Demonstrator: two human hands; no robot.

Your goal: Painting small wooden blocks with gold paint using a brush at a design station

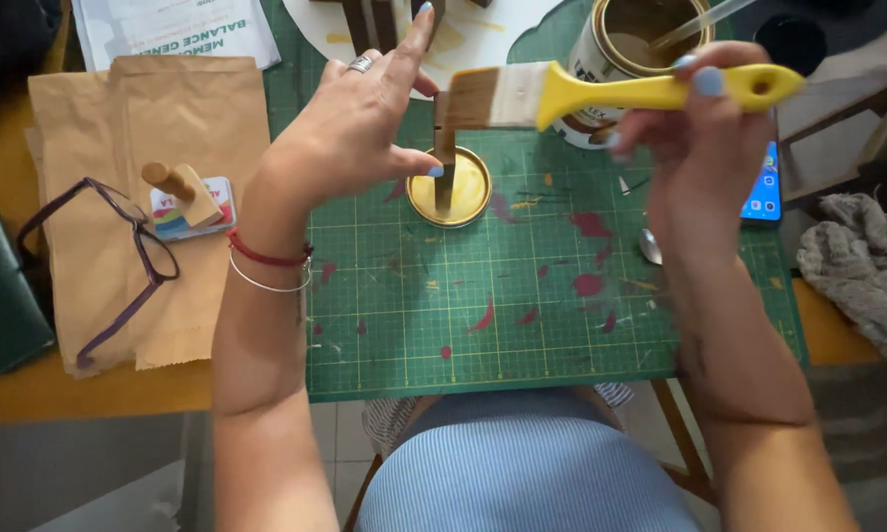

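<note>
green cutting mat (522, 325) with red paint spots covers the desk (89, 394). on it lies a round yellow lid (468, 192), and a thin wooden stick (444, 148) stands straight up over the lid. the left hand (350, 133) pinches the stick with thumb and fingers, one finger pointing up. the right hand (705, 138) is closed around a brush (601, 94) with a yellow handle. the brush lies sideways, its bristles pointing left and touching the top of the stick. so the stick goes up and down, the brush goes across. an open paint can (641, 49) sits behind the brush. glasses (118, 261) rest on brown paper bags (128, 128) at the left.
</note>
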